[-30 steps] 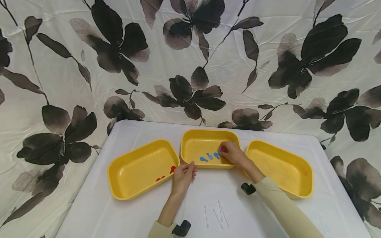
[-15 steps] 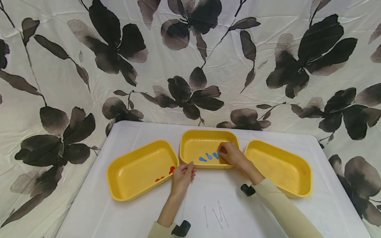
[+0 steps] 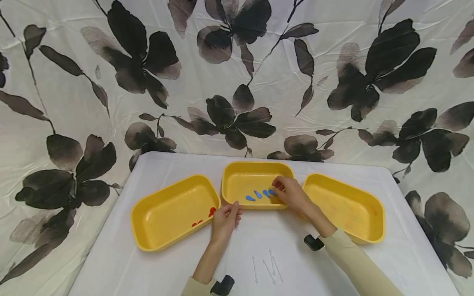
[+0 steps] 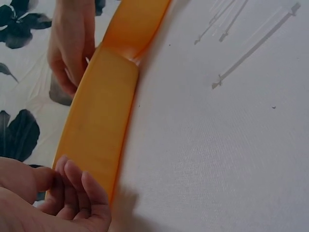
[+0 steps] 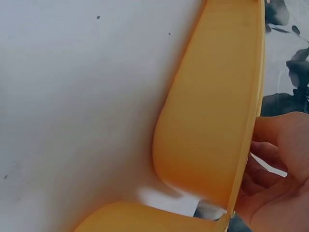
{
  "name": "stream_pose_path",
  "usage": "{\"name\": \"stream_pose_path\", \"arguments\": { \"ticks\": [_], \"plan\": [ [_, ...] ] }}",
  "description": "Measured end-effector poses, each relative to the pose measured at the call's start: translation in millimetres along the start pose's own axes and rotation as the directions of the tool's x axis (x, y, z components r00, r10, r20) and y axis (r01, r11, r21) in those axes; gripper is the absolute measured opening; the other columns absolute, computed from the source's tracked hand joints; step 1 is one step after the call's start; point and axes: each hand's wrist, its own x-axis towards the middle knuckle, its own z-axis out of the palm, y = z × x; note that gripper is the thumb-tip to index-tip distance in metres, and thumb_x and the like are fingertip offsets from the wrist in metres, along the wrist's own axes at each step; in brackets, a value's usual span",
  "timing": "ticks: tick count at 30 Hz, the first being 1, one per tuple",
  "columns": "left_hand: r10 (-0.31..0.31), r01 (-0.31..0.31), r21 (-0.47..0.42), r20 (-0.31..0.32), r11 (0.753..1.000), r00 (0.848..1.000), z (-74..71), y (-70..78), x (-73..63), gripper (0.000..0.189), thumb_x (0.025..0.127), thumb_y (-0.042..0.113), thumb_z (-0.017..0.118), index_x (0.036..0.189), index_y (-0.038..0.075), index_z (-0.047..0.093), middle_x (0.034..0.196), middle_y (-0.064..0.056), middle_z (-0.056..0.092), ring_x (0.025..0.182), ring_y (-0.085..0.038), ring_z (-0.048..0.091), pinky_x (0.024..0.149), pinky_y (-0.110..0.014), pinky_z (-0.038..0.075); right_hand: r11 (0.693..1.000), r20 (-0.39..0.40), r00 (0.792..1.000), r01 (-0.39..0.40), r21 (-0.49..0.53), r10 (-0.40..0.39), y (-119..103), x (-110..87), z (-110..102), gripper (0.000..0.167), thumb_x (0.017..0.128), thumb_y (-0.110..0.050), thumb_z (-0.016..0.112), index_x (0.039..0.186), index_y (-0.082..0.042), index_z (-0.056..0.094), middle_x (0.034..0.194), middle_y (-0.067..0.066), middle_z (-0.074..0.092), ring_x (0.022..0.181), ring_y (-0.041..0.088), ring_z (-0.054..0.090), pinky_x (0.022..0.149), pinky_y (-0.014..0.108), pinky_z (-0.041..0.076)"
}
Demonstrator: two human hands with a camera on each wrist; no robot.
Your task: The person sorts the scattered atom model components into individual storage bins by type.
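In the head view, my left hand [image 3: 223, 222] is at the near left corner of the middle yellow tray [image 3: 240, 170]. The left wrist view shows its thumb and curled fingers pinching the tray's rim [image 4: 79, 99]. My right hand [image 3: 290, 192] reaches over the near right side of the same tray, fingers loosely bent. Just under its fingertips lies a blue teardrop-shaped piece [image 3: 271, 192]. More blue teardrop pieces [image 3: 258, 194] form a loose row to its left. From the right wrist, the tray wall [image 5: 210, 111] hides those fingertips.
A left yellow tray [image 3: 166, 205] has several small red pieces [image 3: 212, 211] along its near right side. Another yellow tray [image 3: 344, 205] stands at the right, partly under my right forearm. Several thin clear sticks with arrow-like ends [image 3: 254, 269] lie on the white cloth in front.
The right fingertips have come off a blue piece, which now lies at the right end of the row; that hand has shifted slightly right. The left hand keeps its place on the tray.
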Motion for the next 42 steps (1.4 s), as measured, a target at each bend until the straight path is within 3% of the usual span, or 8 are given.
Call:
{"name": "stream_pose_path", "arguments": {
  "ticks": [5, 10, 20, 32, 42],
  "plan": [
    [-0.001, 0.001, 0.025, 0.013, 1.000, 1.000, 0.7, -1.1, -2.4, 0.033, 0.106, 0.022, 0.061, 0.104, -0.010, 0.072, 0.088, -0.015, 0.072, 0.067, -0.010, 0.058, 0.059, -0.016, 0.052, 0.999, -0.065, 0.998, 0.016, 0.037, -0.014, 1, -10.1, -5, 0.013, 0.094, 0.000, 0.070, 0.106, 0.006, 0.067, 0.093, 0.011, 0.068, 0.086, 0.024, 0.064, 0.081, 0.040, 0.059],
    [-0.008, 0.004, 0.064, 0.064, 0.998, 0.998, 2.2, -1.0, -8.6, 0.030, 0.104, 0.018, 0.062, 0.107, -0.010, 0.071, 0.088, -0.015, 0.071, 0.067, -0.011, 0.060, 0.059, -0.017, 0.051, 0.997, -0.124, 0.992, -0.015, 0.076, 0.024, -1, -18.9, -11, 0.013, 0.095, -0.001, 0.069, 0.107, 0.004, 0.068, 0.095, 0.009, 0.068, 0.089, 0.025, 0.064, 0.084, 0.042, 0.059],
    [-0.022, 0.004, 0.188, 0.096, 0.982, 0.995, 3.3, -2.4, -25.6, 0.021, 0.101, 0.019, 0.066, 0.101, -0.001, 0.075, 0.084, -0.005, 0.071, 0.069, -0.011, 0.061, 0.059, -0.018, 0.050, 0.992, -0.248, 0.968, -0.018, 0.125, 0.049, 9, -36.6, -22, 0.017, 0.096, -0.003, 0.070, 0.111, 0.004, 0.068, 0.098, 0.010, 0.070, 0.090, 0.025, 0.065, 0.082, 0.036, 0.058],
    [-0.027, -0.017, 0.274, 0.156, 0.962, 0.987, -0.6, -9.3, -43.6, 0.020, 0.101, 0.021, 0.066, 0.101, 0.002, 0.074, 0.086, -0.006, 0.072, 0.073, -0.014, 0.062, 0.063, -0.021, 0.051, 0.991, -0.347, 0.932, -0.066, 0.120, 0.104, 21, -56.2, -35, 0.018, 0.097, -0.006, 0.070, 0.113, 0.002, 0.068, 0.104, 0.014, 0.070, 0.095, 0.028, 0.067, 0.086, 0.046, 0.058],
    [-0.002, -0.055, 0.318, 0.176, 0.946, 0.984, -0.2, -19.0, -53.3, 0.016, 0.099, 0.019, 0.069, 0.096, 0.004, 0.074, 0.084, -0.004, 0.072, 0.072, -0.013, 0.063, 0.062, -0.022, 0.052, 0.985, -0.374, 0.914, -0.119, 0.127, 0.159, 36, -75.9, -44, 0.028, 0.098, -0.012, 0.070, 0.122, 0.002, 0.065, 0.115, 0.017, 0.069, 0.099, 0.031, 0.067, 0.084, 0.025, 0.055]
  ]
}}
